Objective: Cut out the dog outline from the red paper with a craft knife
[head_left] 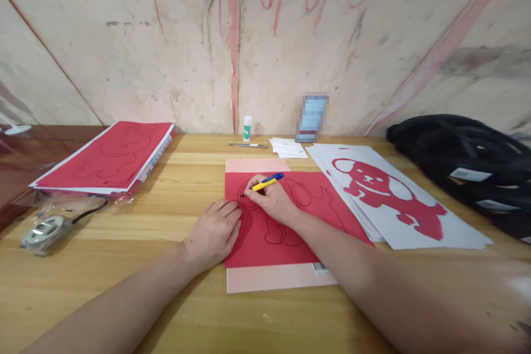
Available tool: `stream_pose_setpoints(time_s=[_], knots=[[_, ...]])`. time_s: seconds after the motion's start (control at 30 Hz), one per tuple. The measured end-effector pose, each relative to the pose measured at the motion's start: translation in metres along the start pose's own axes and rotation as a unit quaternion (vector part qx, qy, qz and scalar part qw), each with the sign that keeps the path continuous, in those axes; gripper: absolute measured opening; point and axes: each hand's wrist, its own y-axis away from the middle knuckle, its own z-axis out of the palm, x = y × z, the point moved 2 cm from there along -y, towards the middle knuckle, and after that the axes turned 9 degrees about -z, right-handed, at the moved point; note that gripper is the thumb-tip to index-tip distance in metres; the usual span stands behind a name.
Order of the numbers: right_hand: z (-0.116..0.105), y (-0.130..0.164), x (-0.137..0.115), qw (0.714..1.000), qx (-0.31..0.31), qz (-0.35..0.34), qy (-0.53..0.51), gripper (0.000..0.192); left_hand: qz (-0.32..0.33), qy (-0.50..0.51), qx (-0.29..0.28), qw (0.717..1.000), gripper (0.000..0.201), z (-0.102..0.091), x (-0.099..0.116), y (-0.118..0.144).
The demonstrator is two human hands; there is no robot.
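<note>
A red sheet of paper (290, 227) with a black outlined animal figure lies on a pink mat (265, 279) on the wooden table (186, 204). My right hand (271, 199) grips a yellow and blue craft knife (267, 181), its tip touching the outline at the sheet's upper left. My left hand (213, 232) lies flat with fingers spread, pressing on the left edge of the red sheet.
A stack of red and white sheets (110, 157) lies at the left, with a small grey device (43, 232) in front. White sheets bearing a red cut-out dog (390, 193) lie at the right beside a black bag (464, 160). A glue stick (248, 128), pen (249, 145) and paper scraps (288, 147) sit by the wall.
</note>
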Motion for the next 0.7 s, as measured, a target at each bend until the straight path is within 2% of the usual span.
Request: stream_pose_setpoints(time_s=[0.7], knots=[[-0.0009,-0.0002,0.0002,1.000,-0.003,0.000,-0.008,0.010,-0.002,0.014,0.020,1.000,0.025,-0.0007,-0.0007,-0.0010]])
